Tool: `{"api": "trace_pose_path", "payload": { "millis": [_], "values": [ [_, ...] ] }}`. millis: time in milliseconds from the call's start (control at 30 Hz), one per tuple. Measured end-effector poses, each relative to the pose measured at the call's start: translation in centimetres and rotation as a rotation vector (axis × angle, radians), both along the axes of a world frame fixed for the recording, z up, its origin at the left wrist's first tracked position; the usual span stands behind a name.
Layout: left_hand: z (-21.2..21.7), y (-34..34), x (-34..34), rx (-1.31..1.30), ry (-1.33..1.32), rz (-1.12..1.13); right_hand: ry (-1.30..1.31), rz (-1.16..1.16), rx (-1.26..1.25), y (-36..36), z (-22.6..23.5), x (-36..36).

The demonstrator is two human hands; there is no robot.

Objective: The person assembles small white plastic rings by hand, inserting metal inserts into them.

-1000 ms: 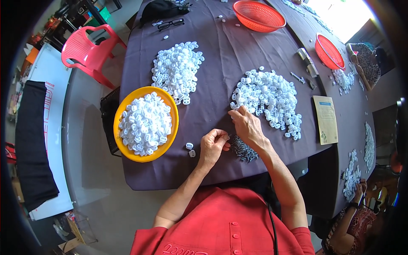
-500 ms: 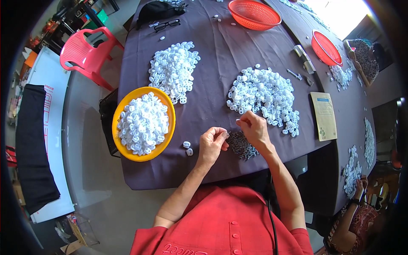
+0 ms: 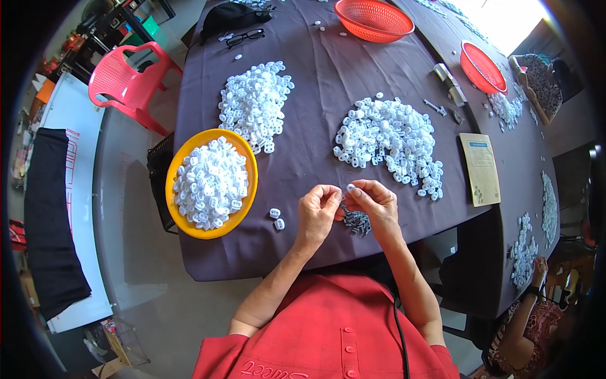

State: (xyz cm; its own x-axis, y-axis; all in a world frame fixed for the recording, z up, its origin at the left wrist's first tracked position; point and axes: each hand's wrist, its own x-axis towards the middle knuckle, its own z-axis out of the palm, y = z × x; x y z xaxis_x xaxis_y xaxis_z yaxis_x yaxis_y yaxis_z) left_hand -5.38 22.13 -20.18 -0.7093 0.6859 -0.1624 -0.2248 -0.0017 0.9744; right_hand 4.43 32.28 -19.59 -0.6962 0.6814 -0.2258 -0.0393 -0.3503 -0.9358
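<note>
My left hand [image 3: 319, 211] is closed in a pinch, its fingertips on something too small to make out. Right beside it, my right hand [image 3: 377, 202] pinches a small white oval plastic piece [image 3: 350, 187] between thumb and finger. Under and between the hands lies a pile of small grey screw-like pins [image 3: 358, 223], partly covered by the right hand. Beyond the right hand spreads a heap of white two-holed plastic pieces [image 3: 404, 136]. Two joined-looking white pieces [image 3: 274, 213] lie to the left of my left hand.
A yellow bowl [image 3: 251, 189] full of white pieces stands at the table's left edge, near another white heap [image 3: 254, 104]. Farther off are a red basket [image 3: 375, 22], eyeglasses [image 3: 246, 38] and a brown packet [image 3: 480, 169]. A co-worker's hand [image 3: 538, 271] is at the right.
My right hand has come back from the near edge of the white heap toward my left hand, now with a white plastic piece in its fingertips. The left hand stays pinched.
</note>
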Motion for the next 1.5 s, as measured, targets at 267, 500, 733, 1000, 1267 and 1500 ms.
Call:
{"api": "trace_pose_path", "payload": {
  "millis": [267,500,733,1000,1267,1500],
  "values": [
    [0.3,-0.1,0.1,-0.028,0.054,0.005,0.022,-0.009,0.062,-0.4,-0.1,-0.2],
    [0.6,-0.3,0.1,-0.106,0.136,0.010,0.025,-0.040,0.087,-0.8,-0.3,-0.4],
    [-0.4,-0.1,0.1,-0.092,0.304,0.034,0.016,-0.043,0.118,-0.8,-0.6,-0.6],
    [-0.1,-0.1,-0.1,-0.187,0.390,0.010,0.003,-0.053,0.095,-0.9,-0.6,-0.6],
    [-0.6,0.1,-0.3,-0.130,0.354,0.025,-0.017,-0.020,0.120,-1.2,-0.7,-0.7],
    [0.3,0.1,-0.4,-0.102,0.134,0.019,-0.009,-0.024,0.123,-1.0,-1.3,-0.6]
  ]
}}
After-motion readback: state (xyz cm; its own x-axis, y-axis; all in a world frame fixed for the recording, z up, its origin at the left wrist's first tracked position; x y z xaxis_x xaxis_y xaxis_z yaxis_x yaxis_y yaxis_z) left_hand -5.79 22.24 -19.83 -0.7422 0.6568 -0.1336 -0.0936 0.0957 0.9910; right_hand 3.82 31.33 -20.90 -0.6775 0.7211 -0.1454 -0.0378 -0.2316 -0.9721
